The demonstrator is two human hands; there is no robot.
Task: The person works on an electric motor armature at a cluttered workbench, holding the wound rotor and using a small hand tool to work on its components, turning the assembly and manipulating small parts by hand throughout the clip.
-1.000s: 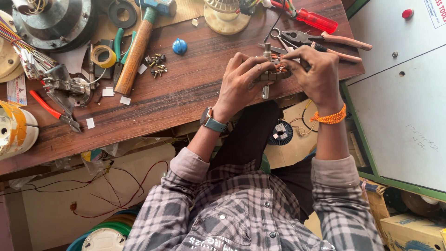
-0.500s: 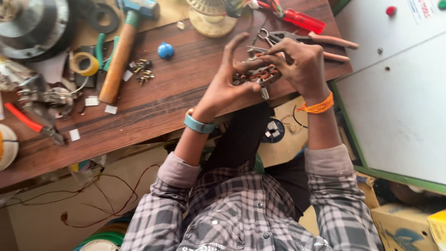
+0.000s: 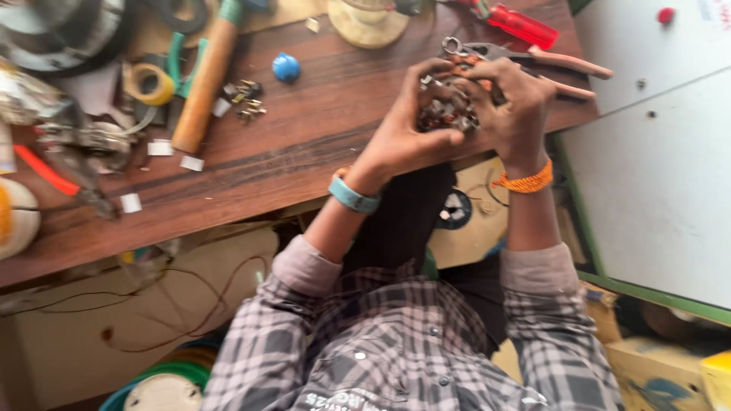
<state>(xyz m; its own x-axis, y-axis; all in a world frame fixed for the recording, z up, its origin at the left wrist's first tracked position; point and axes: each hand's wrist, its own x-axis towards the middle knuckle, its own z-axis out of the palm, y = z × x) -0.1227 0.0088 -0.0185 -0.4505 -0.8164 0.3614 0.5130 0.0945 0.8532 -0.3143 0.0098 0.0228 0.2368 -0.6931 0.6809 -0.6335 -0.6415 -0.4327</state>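
Note:
Over the near edge of the brown wooden workbench (image 3: 304, 144), both hands close around a small metal part with copper-coloured windings (image 3: 445, 114). My left hand (image 3: 407, 133), with a teal band on its wrist, cups the part from the left and below. My right hand (image 3: 514, 106), with an orange thread on its wrist, grips it from the right, fingers curled over the top. The fingers hide most of the part.
Pliers (image 3: 533, 61) and a red-handled screwdriver (image 3: 521, 24) lie just beyond the hands. A wooden-handled hammer (image 3: 204, 80), a blue knob (image 3: 286, 67), small metal bits (image 3: 244, 99), a yellow tape roll (image 3: 152, 84) and a red-handled tool (image 3: 46, 169) lie to the left. A white cabinet (image 3: 655, 144) stands on the right.
The view has shifted and blurred slightly. Both hands have closed tighter around the part and turned it; the left thumb now presses on its near side.

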